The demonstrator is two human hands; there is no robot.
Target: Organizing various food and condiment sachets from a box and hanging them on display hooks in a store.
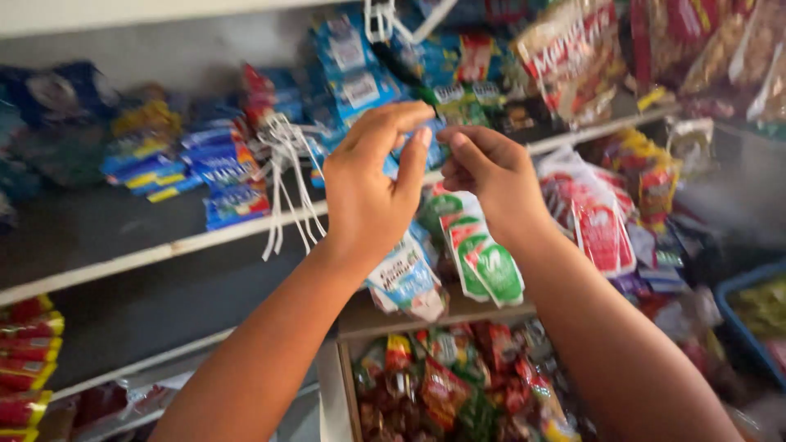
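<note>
Both of our hands are raised in front of the shelves. Our left hand [372,184] has its thumb and fingers bent toward one another, pinching the top of a blue sachet strip [407,282] that hangs down below the wrist. Our right hand [491,176] is curled just beside it, fingertips pinched at the same spot, and the green and white sachets [483,262] hang under it; we cannot tell whether this hand grips the blue strip or the green one, since the fingers hide the join. The thumbs of the two hands are nearly touching.

Behind the hands, the upper shelf [155,254] slopes up from the left edge to the right. Blue packets [221,168] lie in a heap on it near the front edge, and a bunch of white plastic hooks [286,176] dangles over that edge, just left of our left hand. Red and white sachets [598,225] hang to the right of our right hand, beneath the shelf's front edge. Below the hands, a box of mixed red and green sweets [450,385] sits against the lower shelf. Red and yellow packets [29,352] are stacked at the far left edge, and a blue basket [733,295] shows at the far right.
</note>
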